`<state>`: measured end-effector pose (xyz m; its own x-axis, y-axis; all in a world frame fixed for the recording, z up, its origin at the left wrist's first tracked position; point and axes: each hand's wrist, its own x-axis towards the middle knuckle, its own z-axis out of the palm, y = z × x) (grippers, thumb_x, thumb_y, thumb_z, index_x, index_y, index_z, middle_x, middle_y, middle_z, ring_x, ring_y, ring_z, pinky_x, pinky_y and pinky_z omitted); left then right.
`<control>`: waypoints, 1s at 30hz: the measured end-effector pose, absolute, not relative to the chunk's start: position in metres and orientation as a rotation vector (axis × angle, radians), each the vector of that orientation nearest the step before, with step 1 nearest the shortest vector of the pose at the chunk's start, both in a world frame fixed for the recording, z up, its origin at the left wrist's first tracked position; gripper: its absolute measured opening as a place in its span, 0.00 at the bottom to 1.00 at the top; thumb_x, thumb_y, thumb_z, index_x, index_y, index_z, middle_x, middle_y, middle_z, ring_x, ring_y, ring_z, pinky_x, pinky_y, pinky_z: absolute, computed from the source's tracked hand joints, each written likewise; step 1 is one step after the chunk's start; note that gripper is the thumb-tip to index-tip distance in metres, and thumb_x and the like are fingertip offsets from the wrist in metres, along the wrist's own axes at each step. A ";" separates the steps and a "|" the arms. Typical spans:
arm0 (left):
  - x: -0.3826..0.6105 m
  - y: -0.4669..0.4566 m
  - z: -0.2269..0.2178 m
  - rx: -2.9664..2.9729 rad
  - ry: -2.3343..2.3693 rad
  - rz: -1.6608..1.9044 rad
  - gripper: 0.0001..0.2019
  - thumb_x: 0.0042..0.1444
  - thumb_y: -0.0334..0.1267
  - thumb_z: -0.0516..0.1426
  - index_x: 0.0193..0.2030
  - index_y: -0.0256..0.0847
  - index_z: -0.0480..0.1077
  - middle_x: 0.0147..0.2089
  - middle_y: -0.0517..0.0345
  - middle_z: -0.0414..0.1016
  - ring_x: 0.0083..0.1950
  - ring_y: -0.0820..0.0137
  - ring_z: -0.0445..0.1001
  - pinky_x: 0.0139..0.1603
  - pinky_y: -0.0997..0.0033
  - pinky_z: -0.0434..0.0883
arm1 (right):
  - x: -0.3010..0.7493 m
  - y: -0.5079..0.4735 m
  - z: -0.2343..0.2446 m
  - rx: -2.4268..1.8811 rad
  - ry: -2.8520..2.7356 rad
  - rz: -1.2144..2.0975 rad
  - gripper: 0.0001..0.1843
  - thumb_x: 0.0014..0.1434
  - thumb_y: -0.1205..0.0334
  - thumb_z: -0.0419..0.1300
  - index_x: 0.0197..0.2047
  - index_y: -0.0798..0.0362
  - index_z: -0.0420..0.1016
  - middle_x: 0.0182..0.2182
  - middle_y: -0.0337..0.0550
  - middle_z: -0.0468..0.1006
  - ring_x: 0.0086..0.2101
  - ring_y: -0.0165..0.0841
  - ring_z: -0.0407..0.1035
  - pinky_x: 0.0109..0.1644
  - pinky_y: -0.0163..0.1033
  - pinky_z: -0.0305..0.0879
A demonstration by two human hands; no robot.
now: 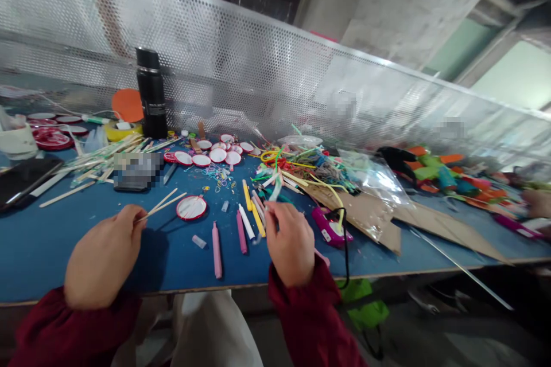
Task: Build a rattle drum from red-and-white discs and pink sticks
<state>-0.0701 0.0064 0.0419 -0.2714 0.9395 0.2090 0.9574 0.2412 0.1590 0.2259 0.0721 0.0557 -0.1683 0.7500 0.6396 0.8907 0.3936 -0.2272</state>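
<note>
My left hand (105, 258), at the left front of the blue table, pinches thin wooden sticks (166, 204) that fan slightly apart toward the right. Just beyond their tips lies a round white disc with a red rim (191, 207). My right hand (291, 243) is closed, thumb against fingers, near the table's front. A pale, blurred strip (276, 188) shows above its fingertips; I cannot make out what it is. Between the hands lie a pink marker-like tube (216, 253), a white tube (246, 222) and a yellow tube (257, 220), among several others.
A black bottle (151, 97) stands by the perforated metal screen (258, 63). Loose sticks (103, 157) and a phone (28, 182) lie left. Bundled coloured cords (322, 166), cardboard (365, 215) and a purple object with a black strap (329, 227) lie right.
</note>
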 end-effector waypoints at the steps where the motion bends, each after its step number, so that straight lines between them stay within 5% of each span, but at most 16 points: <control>1: -0.070 0.007 0.043 -1.855 -2.420 -0.389 0.17 0.68 0.45 0.38 0.47 0.42 0.63 0.39 0.47 0.78 0.39 0.57 0.76 0.35 0.66 0.60 | 0.228 0.080 0.064 -1.377 -1.943 -0.240 0.14 0.65 0.65 0.54 0.52 0.53 0.73 0.43 0.46 0.78 0.40 0.36 0.72 0.45 0.39 0.63; 3: -0.070 0.010 0.044 -1.866 -2.411 -0.389 0.17 0.68 0.45 0.38 0.47 0.42 0.64 0.39 0.47 0.78 0.38 0.58 0.76 0.35 0.66 0.60 | 0.233 0.097 0.076 -1.360 -1.955 -0.240 0.18 0.65 0.64 0.55 0.57 0.54 0.70 0.47 0.49 0.77 0.43 0.35 0.72 0.48 0.38 0.65; 10: -0.077 0.015 0.048 -1.833 -2.310 -0.312 0.17 0.69 0.43 0.38 0.49 0.41 0.64 0.40 0.47 0.79 0.41 0.55 0.76 0.38 0.64 0.62 | 0.251 0.147 0.065 -1.928 -2.229 -0.413 0.15 0.60 0.59 0.60 0.49 0.52 0.76 0.46 0.52 0.78 0.50 0.44 0.69 0.54 0.47 0.62; 15: -0.081 0.016 0.052 -1.863 -2.257 -0.200 0.18 0.68 0.41 0.38 0.49 0.40 0.65 0.37 0.48 0.79 0.41 0.54 0.77 0.39 0.64 0.62 | 0.247 0.164 0.056 -2.059 -2.381 -0.363 0.16 0.64 0.65 0.51 0.51 0.48 0.75 0.49 0.52 0.77 0.49 0.44 0.72 0.49 0.47 0.64; 21: -0.083 0.017 0.052 -1.871 -2.259 -0.221 0.17 0.68 0.40 0.39 0.49 0.40 0.66 0.36 0.48 0.79 0.39 0.54 0.77 0.38 0.64 0.62 | 0.239 0.178 0.066 -2.167 -2.316 -0.420 0.21 0.67 0.72 0.42 0.57 0.61 0.67 0.43 0.60 0.78 0.44 0.41 0.74 0.44 0.42 0.65; 30: -0.082 0.021 0.051 -1.822 -2.176 -0.235 0.20 0.68 0.40 0.38 0.47 0.36 0.69 0.45 0.42 0.75 0.47 0.54 0.73 0.52 0.59 0.64 | 0.250 0.173 0.113 -1.724 -2.235 -0.723 0.17 0.61 0.74 0.49 0.51 0.62 0.71 0.46 0.60 0.74 0.47 0.45 0.65 0.50 0.45 0.61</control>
